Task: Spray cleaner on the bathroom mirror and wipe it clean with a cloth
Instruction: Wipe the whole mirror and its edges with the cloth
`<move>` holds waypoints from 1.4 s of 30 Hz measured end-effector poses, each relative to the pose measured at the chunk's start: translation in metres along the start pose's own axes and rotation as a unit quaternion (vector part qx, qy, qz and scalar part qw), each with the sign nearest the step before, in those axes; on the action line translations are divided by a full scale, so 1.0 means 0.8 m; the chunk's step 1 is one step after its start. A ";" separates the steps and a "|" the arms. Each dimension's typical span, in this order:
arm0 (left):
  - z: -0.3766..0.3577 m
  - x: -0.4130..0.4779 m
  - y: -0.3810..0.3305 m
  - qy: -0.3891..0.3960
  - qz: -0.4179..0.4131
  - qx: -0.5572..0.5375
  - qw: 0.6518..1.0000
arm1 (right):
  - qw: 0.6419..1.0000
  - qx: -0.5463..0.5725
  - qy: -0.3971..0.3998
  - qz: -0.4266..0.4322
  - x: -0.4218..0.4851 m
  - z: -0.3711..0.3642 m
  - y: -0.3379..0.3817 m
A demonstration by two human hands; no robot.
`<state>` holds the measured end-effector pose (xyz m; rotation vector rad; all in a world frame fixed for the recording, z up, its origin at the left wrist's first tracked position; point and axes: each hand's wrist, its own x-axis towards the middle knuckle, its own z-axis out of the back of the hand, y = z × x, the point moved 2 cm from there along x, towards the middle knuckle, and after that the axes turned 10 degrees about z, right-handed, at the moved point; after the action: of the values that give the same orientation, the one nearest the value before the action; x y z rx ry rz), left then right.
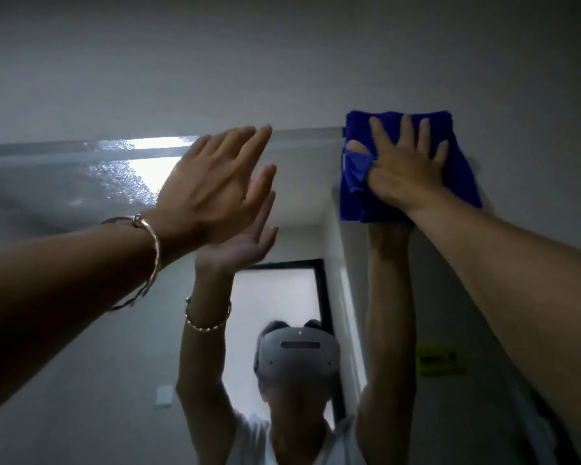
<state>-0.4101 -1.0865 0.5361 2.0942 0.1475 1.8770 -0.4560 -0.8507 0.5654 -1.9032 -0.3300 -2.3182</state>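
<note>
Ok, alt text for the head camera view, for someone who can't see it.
A right hand presses a blue cloth on the mirror near its top right corner. The left hand, bracelet on its wrist, is raised open beside it.

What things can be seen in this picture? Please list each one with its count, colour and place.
mirror: one, glare along the top edge, fills the wall ahead
cloth: one, blue, at the mirror's upper right corner
label: one, yellow, lower right, blurred
door: one, dark frame, pale pane, seen as a reflection
headset: one, grey, seen as a reflection
bracelet: one, silver, on the left wrist
left hand: one, fingers straight, raised at the mirror
right hand: one, fingers spread, presses the cloth flat
</note>
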 end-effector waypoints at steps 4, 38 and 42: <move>-0.003 -0.010 0.002 0.007 0.058 -0.032 0.998 | 0.969 -0.020 0.016 0.244 -0.043 -0.034 0.129; 0.099 -0.188 0.291 0.065 0.091 0.007 0.994 | 0.999 0.022 0.014 0.047 -0.010 -0.059 0.331; 0.126 -0.198 0.349 0.057 0.101 0.019 0.993 | 0.994 0.003 0.018 0.112 -0.023 -0.085 0.461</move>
<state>-0.3696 -1.4122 0.4632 2.0954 -0.0039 2.1272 -0.4315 -1.2252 0.5682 -1.7901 -0.1134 -2.1990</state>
